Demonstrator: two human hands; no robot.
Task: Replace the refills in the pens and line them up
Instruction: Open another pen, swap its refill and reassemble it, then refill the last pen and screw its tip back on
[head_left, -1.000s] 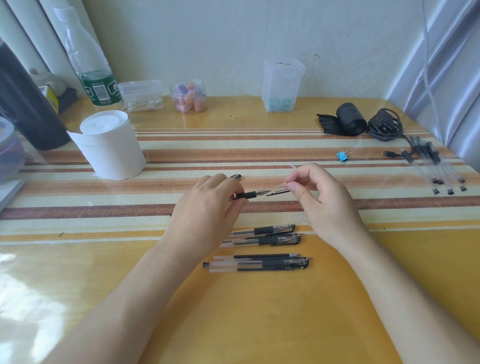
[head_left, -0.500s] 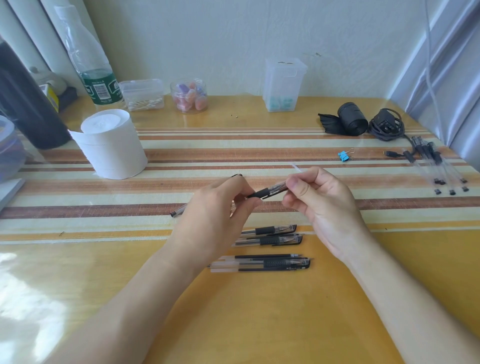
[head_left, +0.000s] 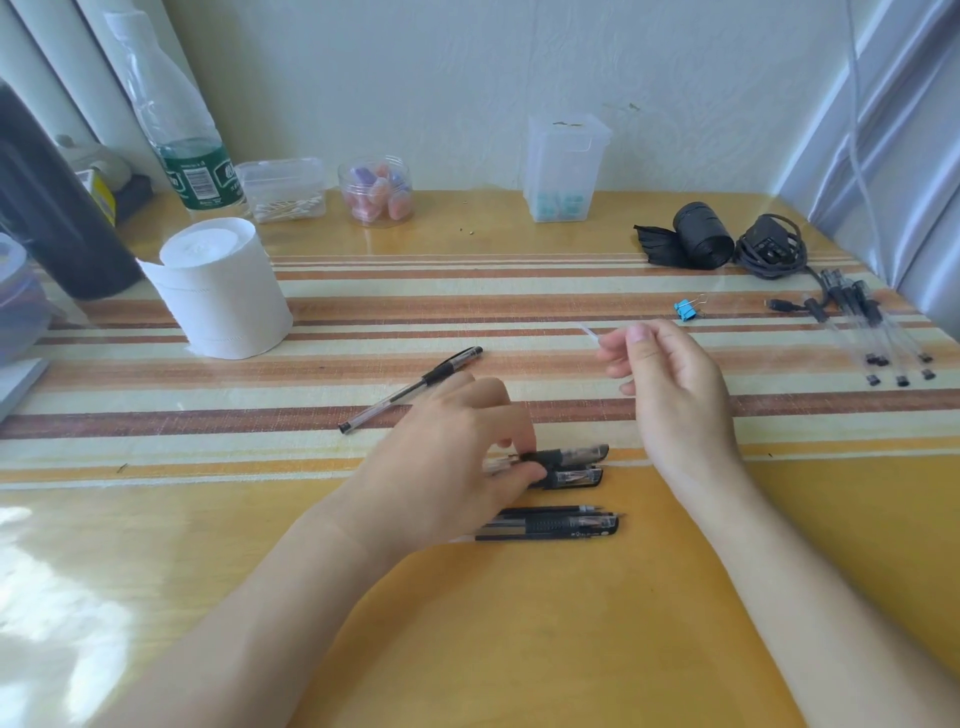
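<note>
Pens (head_left: 561, 465) grouped mid-table near the front: two pairs lying parallel, tips rightward, roughly lined up. One more pen (head_left: 413, 388) lying apart, askew, toward the paper roll (head_left: 223, 291). Clear refills (head_left: 878, 332) fanned out by the right edge, well away. Left hand (head_left: 447, 467) down on the upper pair, fingertips pinching a black grip. Right hand (head_left: 670, 379) raised, thumb and forefinger nipping a thin clear refill (head_left: 589, 332). Judged about midway: swapping not finished, stray pen not aligned. Plenty of bare table (head_left: 519, 623) toward the front edge; back edge crowded with jars and a bottle (head_left: 182, 140); cable (head_left: 774, 249) cluttering the right back corner.
</note>
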